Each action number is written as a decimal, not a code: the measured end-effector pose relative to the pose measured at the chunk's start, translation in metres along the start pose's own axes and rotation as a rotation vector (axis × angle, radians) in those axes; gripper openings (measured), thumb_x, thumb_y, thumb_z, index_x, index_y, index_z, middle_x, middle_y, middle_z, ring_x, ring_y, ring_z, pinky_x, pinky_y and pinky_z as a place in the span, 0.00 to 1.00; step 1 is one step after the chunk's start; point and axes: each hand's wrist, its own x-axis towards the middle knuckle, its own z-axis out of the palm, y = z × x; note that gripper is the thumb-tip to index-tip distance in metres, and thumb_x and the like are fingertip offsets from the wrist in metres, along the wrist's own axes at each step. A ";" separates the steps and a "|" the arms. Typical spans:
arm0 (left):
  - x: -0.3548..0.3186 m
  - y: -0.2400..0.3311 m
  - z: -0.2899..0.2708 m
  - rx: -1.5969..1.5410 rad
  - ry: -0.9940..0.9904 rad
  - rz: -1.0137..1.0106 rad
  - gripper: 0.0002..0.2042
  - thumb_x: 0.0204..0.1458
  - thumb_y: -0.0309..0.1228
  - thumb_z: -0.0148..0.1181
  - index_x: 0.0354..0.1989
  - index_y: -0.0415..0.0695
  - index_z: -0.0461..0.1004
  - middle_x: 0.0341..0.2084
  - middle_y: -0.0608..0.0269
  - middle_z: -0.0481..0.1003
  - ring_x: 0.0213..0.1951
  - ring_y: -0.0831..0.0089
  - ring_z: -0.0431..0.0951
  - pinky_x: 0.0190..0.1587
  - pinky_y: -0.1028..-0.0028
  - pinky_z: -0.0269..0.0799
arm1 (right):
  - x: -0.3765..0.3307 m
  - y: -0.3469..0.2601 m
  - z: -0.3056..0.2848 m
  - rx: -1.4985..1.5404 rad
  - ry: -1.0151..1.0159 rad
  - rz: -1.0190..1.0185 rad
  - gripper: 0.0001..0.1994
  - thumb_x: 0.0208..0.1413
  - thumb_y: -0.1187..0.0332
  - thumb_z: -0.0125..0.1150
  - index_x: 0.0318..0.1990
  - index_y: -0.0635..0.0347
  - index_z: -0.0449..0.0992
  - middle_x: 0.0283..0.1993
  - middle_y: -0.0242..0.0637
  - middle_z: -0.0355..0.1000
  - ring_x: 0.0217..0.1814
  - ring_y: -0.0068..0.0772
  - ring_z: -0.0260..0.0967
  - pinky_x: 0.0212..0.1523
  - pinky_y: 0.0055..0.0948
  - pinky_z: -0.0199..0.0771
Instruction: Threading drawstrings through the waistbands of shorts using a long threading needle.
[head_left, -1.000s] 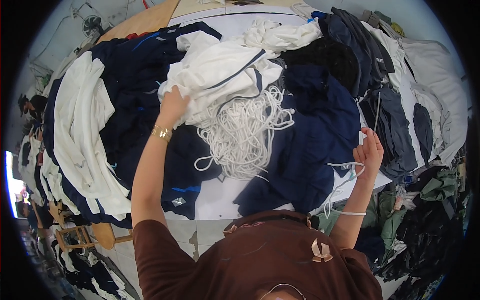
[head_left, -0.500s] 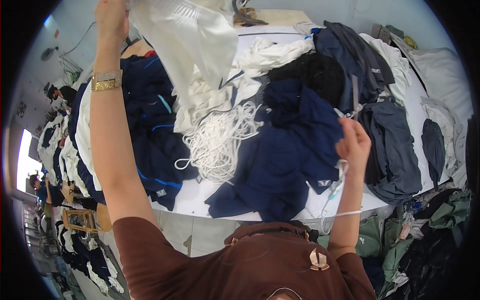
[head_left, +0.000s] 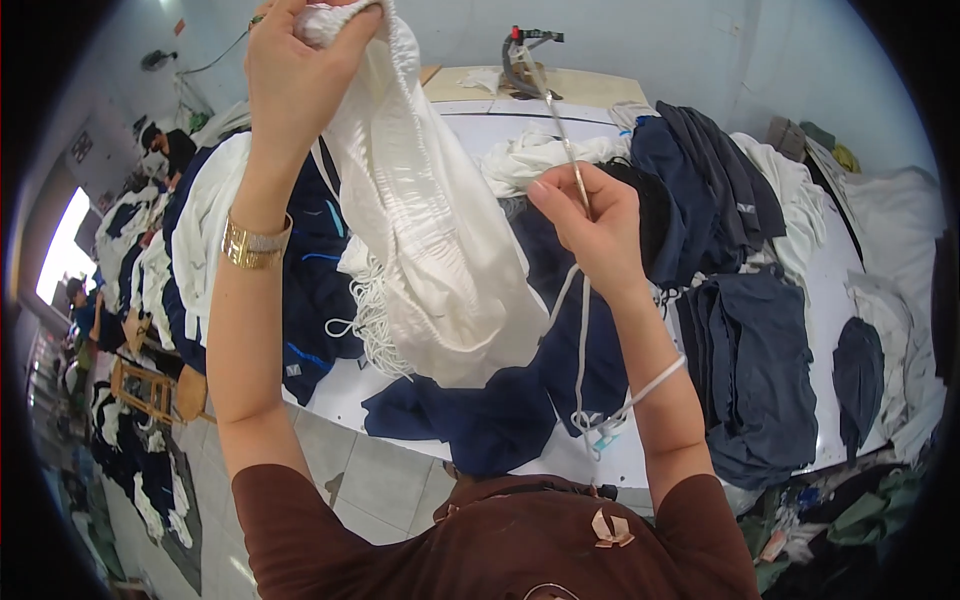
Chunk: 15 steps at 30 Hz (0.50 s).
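Observation:
My left hand (head_left: 305, 75), raised at the upper left, grips a white garment (head_left: 465, 290) by its gathered elastic waistband. The garment hangs open in front of me over the table. Pinched in my right hand (head_left: 598, 225) is a long, thin metal rod (head_left: 561, 125), slanting up and away. White cord (head_left: 582, 345) trails below that hand; whether it joins the rod is hidden by my fingers. A band of cord loops round my right forearm, and a small light-blue piece (head_left: 605, 440) hangs among the strands. Behind the garment, a heap of white cords (head_left: 375, 310) partly shows.
Dark navy garments (head_left: 470, 420) lie on the white table (head_left: 840, 440) below my hands. Folded grey garments (head_left: 755, 370) are stacked at the right. A clamp-like tool (head_left: 522, 70) stands at the far edge. People work at the far left, near a wooden stool (head_left: 145, 390).
My left hand has come lower and nearer, bringing the white garment across the cord heap. My right hand has moved left and up with the rod, now close to the garment.

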 end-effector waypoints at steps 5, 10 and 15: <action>-0.013 0.041 0.001 0.010 0.092 -0.041 0.06 0.50 0.21 0.63 0.32 0.39 0.71 0.25 0.70 0.71 0.28 0.84 0.68 0.30 0.81 0.63 | -0.018 0.022 0.032 0.031 -0.215 0.099 0.16 0.47 0.64 0.74 0.41 0.61 0.77 0.16 0.13 0.48 0.18 0.08 0.41 0.20 0.17 0.40; -0.010 0.040 0.001 0.200 0.151 -0.029 0.05 0.52 0.27 0.61 0.34 0.39 0.74 0.26 0.64 0.75 0.28 0.77 0.72 0.32 0.76 0.67 | -0.028 0.050 0.039 -0.054 -0.275 0.224 0.15 0.47 0.64 0.74 0.37 0.64 0.78 0.17 0.18 0.51 0.20 0.10 0.44 0.21 0.18 0.43; -0.022 0.009 -0.037 0.509 -0.009 -0.091 0.14 0.52 0.39 0.66 0.39 0.41 0.78 0.29 0.71 0.79 0.29 0.82 0.73 0.38 0.79 0.69 | -0.025 0.038 -0.032 -0.026 -0.087 0.095 0.10 0.50 0.69 0.71 0.24 0.62 0.75 0.17 0.14 0.56 0.20 0.07 0.47 0.20 0.17 0.44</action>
